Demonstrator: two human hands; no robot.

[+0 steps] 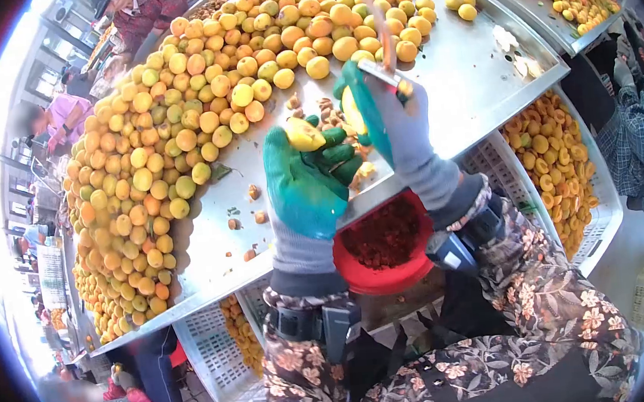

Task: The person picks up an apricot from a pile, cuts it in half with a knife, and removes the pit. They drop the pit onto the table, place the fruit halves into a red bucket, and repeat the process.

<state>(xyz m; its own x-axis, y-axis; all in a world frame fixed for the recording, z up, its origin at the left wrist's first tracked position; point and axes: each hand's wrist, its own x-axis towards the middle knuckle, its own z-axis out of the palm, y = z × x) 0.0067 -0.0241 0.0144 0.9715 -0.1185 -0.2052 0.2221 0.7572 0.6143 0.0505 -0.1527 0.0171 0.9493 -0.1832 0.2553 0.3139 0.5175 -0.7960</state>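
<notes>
My left hand [308, 175], in a green-coated glove, is closed around a yellow apricot [303, 134], palm up over the metal table's [473, 88] near edge. Just to its right is my right hand [383, 111], gloved too, with its fingers wrapped round a tool with a metal part [378, 72]. A yellow fruit piece [352, 112] shows at the inner side of my right hand. Apricot stones [325, 109] lie on the metal behind my hands. A large heap of whole apricots [198, 97] spreads across the back and left.
Below the table's near edge stands a red basin [363, 280] with dark red contents. White crates [596, 230] hold halved apricots [547, 151] at right, and another crate [205, 357] stands lower left. White pieces [511, 43] lie at the right. People work around the tables.
</notes>
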